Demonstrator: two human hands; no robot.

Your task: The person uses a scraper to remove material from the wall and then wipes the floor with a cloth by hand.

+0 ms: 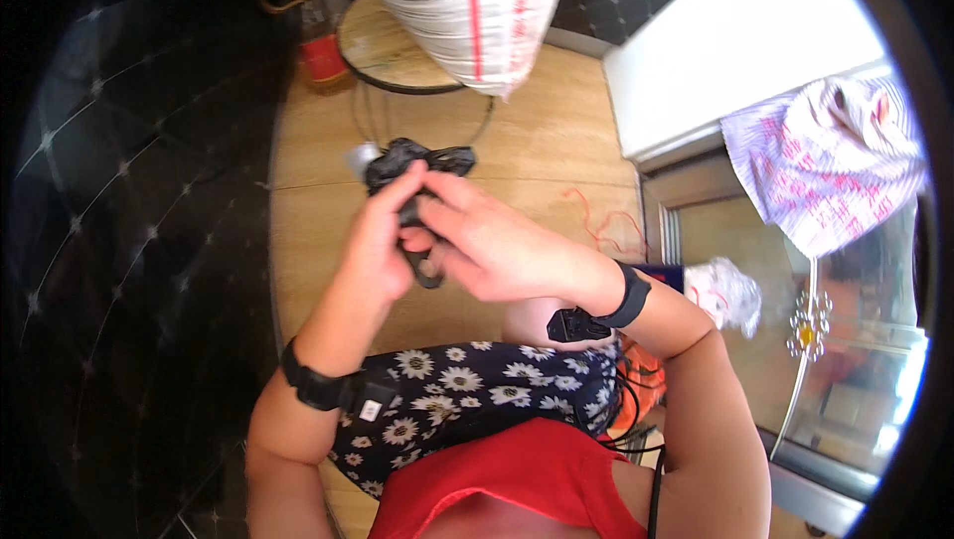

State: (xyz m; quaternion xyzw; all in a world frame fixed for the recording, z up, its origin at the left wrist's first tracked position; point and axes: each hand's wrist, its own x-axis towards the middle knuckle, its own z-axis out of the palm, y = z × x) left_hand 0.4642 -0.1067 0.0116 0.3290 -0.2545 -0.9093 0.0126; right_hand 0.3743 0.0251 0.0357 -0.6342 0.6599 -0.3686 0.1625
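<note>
Both hands meet in front of me, above the wood-look floor. Between them is a crumpled black plastic bag (402,159), bunched up, with loose ends sticking out above the fingers and a loop hanging below. My left hand (380,233) is wrapped against its left side. My right hand (469,241) comes in from the right, its fingers bent over the black plastic; they are slightly blurred. Whatever may lie inside the bag is hidden. Black straps are on both forearms. A small whitish thing (364,157) shows just left of the bag, too blurred to name.
A large white sack (477,17) with red print rests on a round stool (387,55); a bottle with a red label (320,55) stands beside it. Red string (604,226) lies on the floor. At right, a printed cloth (812,166) hangs by a glass door (857,360). Black tiled wall at left.
</note>
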